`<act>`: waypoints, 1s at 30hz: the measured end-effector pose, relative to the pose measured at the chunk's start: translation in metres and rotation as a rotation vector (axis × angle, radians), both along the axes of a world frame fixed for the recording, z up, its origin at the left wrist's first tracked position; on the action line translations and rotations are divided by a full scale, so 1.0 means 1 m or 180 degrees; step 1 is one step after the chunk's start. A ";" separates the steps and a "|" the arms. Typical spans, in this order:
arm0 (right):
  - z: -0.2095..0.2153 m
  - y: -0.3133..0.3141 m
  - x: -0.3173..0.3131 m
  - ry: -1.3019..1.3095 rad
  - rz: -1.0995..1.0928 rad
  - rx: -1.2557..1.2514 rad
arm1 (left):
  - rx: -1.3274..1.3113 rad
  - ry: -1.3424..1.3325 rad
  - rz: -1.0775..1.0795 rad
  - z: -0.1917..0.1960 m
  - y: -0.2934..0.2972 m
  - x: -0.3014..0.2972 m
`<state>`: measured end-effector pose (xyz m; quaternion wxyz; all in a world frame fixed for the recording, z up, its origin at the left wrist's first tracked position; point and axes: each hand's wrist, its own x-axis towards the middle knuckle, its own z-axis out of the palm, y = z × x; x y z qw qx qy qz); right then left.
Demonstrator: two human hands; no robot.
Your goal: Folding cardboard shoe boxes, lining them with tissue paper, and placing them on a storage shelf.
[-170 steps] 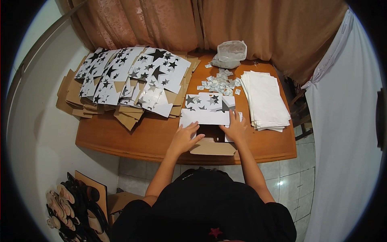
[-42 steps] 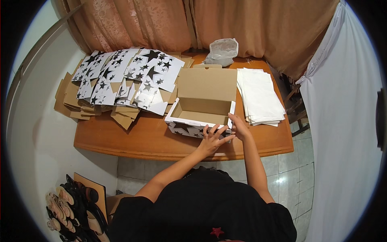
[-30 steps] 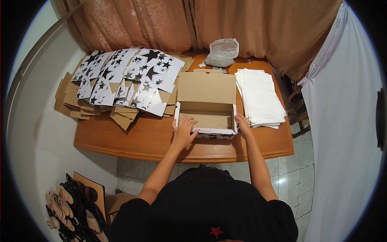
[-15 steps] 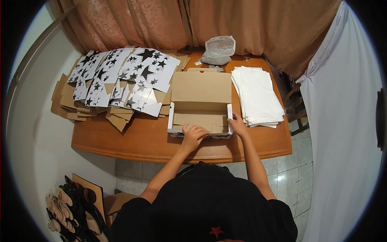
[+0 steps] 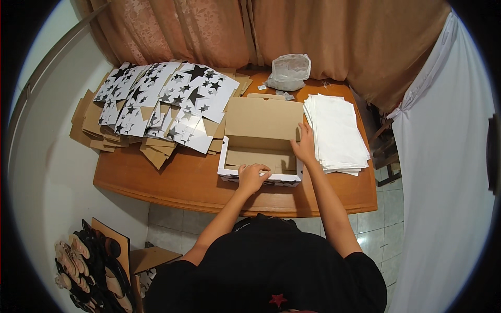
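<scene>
In front of me a cardboard box (image 5: 261, 157) stands with its lid (image 5: 264, 117) raised and leaning back. Inside it is plain brown; its outer walls are white with dark stars. My left hand (image 5: 252, 178) rests at the front wall, fingers curled over the rim. At the box's right rear corner is my right hand (image 5: 305, 145), its fingers stretched and apart beside the lid's right edge. Its thumb reaches over the inner side, and I cannot tell how firmly it touches. No loose thing shows in either hand.
Flat star-printed cardboard pieces (image 5: 172, 99) are heaped on the table's left. A stack of white paper sheets (image 5: 336, 133) lies right of the box. Behind stands a clear plastic bag (image 5: 289, 73). Sandals (image 5: 78, 255) hang at lower left, below the wooden table (image 5: 156, 182).
My right hand has moved from the box's right front side back to the corner by the lid, its fingers stretching out. My left hand stays at the front wall. The whole view has shifted slightly.
</scene>
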<state>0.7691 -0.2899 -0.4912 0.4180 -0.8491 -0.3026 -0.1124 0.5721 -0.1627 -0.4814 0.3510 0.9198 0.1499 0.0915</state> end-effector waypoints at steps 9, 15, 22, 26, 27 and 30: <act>-0.005 0.005 -0.005 0.0565 -0.0151 -0.1224 | 0.0143 -0.0139 -0.0217 -0.004 0.001 -0.004; -0.025 -0.048 0.008 0.0087 -0.0371 0.0119 | 0.0354 -0.0227 -0.0193 0.015 -0.017 0.009; -0.035 -0.119 0.007 -0.0004 -0.0955 -0.1592 | 0.0365 -0.0877 -0.0667 0.033 -0.067 0.065; -0.037 -0.117 0.007 0.0074 -0.1176 -0.1860 | 0.0552 -0.0840 -0.1047 0.024 -0.094 0.093; -0.036 -0.113 0.008 -0.0107 -0.1273 -0.1762 | 0.0531 -0.0820 -0.1104 0.022 -0.099 0.098; -0.044 -0.117 0.016 -0.0394 -0.0988 -0.2063 | 0.0461 -0.0811 -0.1208 0.013 -0.111 0.106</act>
